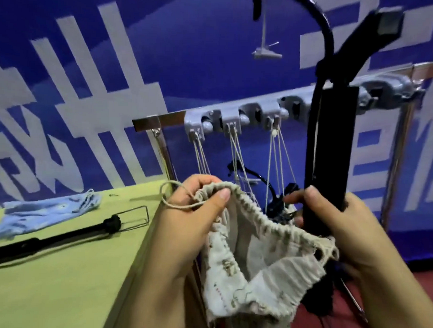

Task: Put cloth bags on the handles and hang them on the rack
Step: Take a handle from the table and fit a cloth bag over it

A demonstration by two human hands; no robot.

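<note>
A beige drawstring cloth bag (251, 270) hangs open between my hands at lower centre. My left hand (183, 226) pinches its gathered rim and drawstring at the left. My right hand (350, 234) grips a tall black handle (330, 153) that stands upright, its lower end at the bag's right rim. Behind, a grey rack (236, 115) with hooks carries several strings of hung bags. A second black handle (60, 237) and a light blue cloth bag (37, 214) lie on the table at left.
A yellow-green table (71, 281) fills the lower left, its edge beside my left forearm. A blue wall with white markings (90, 85) stands behind the rack. A chrome rack post (165, 149) rises near the table corner. Red floor (403, 280) shows at lower right.
</note>
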